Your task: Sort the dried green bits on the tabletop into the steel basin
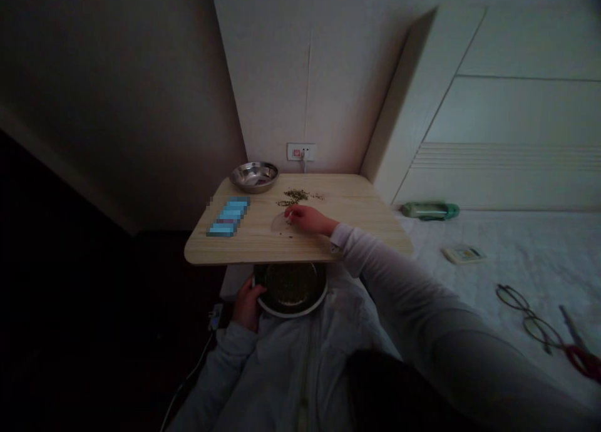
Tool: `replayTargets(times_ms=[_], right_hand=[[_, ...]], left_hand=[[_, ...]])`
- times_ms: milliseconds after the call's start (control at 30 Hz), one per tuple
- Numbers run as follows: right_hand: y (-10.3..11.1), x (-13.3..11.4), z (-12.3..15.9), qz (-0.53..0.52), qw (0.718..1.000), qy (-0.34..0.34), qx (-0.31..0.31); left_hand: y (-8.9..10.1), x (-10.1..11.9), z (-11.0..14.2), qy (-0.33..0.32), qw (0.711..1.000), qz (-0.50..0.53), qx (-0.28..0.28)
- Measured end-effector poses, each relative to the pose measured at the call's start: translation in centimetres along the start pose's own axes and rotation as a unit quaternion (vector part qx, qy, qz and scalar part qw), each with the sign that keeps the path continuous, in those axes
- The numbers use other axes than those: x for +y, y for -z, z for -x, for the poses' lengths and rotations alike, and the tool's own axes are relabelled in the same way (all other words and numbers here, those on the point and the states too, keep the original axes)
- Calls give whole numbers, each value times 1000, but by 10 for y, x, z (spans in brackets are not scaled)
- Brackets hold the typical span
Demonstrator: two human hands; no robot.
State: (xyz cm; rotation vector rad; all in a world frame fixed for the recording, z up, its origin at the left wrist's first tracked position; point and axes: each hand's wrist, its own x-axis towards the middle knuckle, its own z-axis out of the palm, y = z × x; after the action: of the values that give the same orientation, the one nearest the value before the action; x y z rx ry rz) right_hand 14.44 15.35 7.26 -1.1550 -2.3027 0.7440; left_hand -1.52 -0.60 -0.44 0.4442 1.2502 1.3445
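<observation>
My left hand (246, 305) grips the left rim of a dark round bowl with a white rim (292, 313), held over my lap just below the table's front edge. Its inside is dark, and the contents are too dim to make out. My right hand (307, 220) reaches over the wooden table (366, 231), its fingers closed on a thin, see-through rounded piece (278, 223) that looks like plastic. Beyond the fingers lies a loose spread of small green grains (297, 195). A few dark bits lie nearer the front edge.
A shiny metal bowl (254, 176) stands at the table's back left, with a blurred blue rectangle (228, 216) in front. On the bed at right lie a green bottle (429, 210), a pale remote-like device (464, 254), glasses (535, 325) and red-handled scissors (582, 360).
</observation>
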Motion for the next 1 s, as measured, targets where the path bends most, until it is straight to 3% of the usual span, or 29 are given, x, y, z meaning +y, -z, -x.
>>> replayTargets(times_ms=[233,533,767,1000], right_hand=[[-4,-2,-1,59,997,53,-18],[1,4,6,36,996,77,-39],[5,3,17,14,997,52,-55],[7,9,22,-29,999,-27,-7]], left_hand=[[0,1,1,1,1000,-7,-11],[-1,1,1,-2,1000,-14,-4],[-3,4,4,-4,1000,-12,3],[-5,5,6,-5,1000,-7,6]])
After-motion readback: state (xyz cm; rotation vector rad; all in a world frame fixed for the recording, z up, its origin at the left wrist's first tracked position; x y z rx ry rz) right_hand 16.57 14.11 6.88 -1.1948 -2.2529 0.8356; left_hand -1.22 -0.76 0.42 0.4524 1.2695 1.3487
